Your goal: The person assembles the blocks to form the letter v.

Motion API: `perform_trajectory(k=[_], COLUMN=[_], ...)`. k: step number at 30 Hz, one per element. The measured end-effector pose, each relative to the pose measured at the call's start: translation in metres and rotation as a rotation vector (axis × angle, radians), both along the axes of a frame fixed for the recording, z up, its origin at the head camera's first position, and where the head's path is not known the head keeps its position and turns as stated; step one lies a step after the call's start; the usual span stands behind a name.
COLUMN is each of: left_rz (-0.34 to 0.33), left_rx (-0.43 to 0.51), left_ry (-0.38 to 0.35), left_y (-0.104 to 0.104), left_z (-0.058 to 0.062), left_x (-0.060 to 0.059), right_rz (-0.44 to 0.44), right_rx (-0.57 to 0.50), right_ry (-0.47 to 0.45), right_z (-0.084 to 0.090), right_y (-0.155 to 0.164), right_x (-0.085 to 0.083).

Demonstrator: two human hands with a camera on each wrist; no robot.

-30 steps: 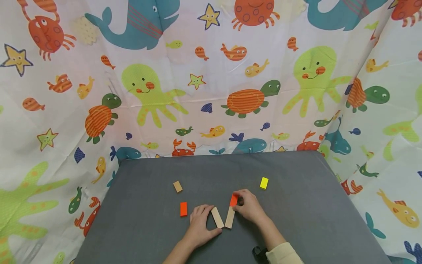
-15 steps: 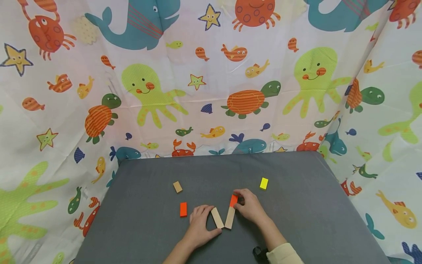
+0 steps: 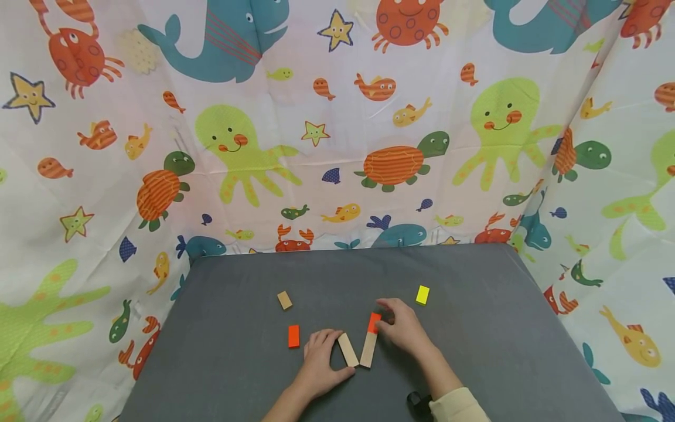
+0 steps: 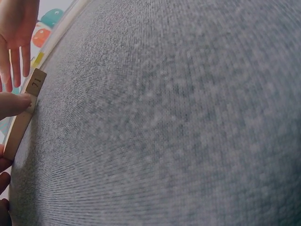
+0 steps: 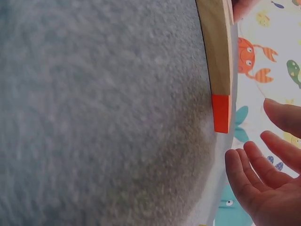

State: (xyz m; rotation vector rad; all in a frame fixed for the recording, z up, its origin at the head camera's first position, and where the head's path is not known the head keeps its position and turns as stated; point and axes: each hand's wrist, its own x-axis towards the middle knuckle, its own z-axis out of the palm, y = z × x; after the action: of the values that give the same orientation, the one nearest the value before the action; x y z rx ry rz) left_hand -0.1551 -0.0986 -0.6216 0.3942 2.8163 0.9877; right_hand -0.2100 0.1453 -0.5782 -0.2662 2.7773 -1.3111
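Two long pale wooden blocks lie in a V on the grey cloth. My left hand (image 3: 319, 362) holds the left wooden block (image 3: 348, 350) by its ends, between thumb and fingers. In the left wrist view, the thumb (image 4: 18, 103) is on the block near its numbered end. The right wooden block (image 3: 368, 350) meets it at the near tip. An orange block (image 3: 374, 323) continues that arm of the V, end to end with the wood (image 5: 218, 52). Beside the orange block is my right hand (image 3: 405, 326); the right wrist view shows its fingers spread and apart from it.
Left of the hands lies another orange block (image 3: 293, 336), with a short tan block (image 3: 285, 300) beyond it. A yellow block (image 3: 422, 295) is at the back right. A sea-animal curtain (image 3: 337, 187) hangs behind the grey table (image 3: 237, 328).
My right hand has let go of the orange block, its fingers loosening and drawing slightly right. The left hand and the blocks stay in place.
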Motion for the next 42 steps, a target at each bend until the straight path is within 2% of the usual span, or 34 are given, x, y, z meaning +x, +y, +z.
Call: perform_trajectory(k=[9, 17, 26, 36, 42], left_rz=[0.007, 0.016, 0.014, 0.009, 0.005], left_rx=[0.000, 0.004, 0.015, 0.017, 0.017], left_ry=[-0.009, -0.025, -0.024, -0.032, -0.023], left_y=[0.000, 0.000, 0.001, -0.001, 0.000], left_z=[0.001, 0.001, 0.001, 0.001, 0.000], left_x=[0.001, 0.000, 0.001, 0.000, 0.001], right_rz=[-0.008, -0.022, -0.039, -0.040, -0.067], right_rx=[-0.018, -0.026, -0.025, -0.024, -0.027], right_ry=[-0.022, 0.002, -0.036, 0.018, 0.011], right_z=[0.001, 0.003, 0.002, 0.003, 0.006], right_y=[0.007, 0.015, 0.027, 0.034, 0.039], right_x=[-0.004, -0.005, -0.008, -0.007, -0.005])
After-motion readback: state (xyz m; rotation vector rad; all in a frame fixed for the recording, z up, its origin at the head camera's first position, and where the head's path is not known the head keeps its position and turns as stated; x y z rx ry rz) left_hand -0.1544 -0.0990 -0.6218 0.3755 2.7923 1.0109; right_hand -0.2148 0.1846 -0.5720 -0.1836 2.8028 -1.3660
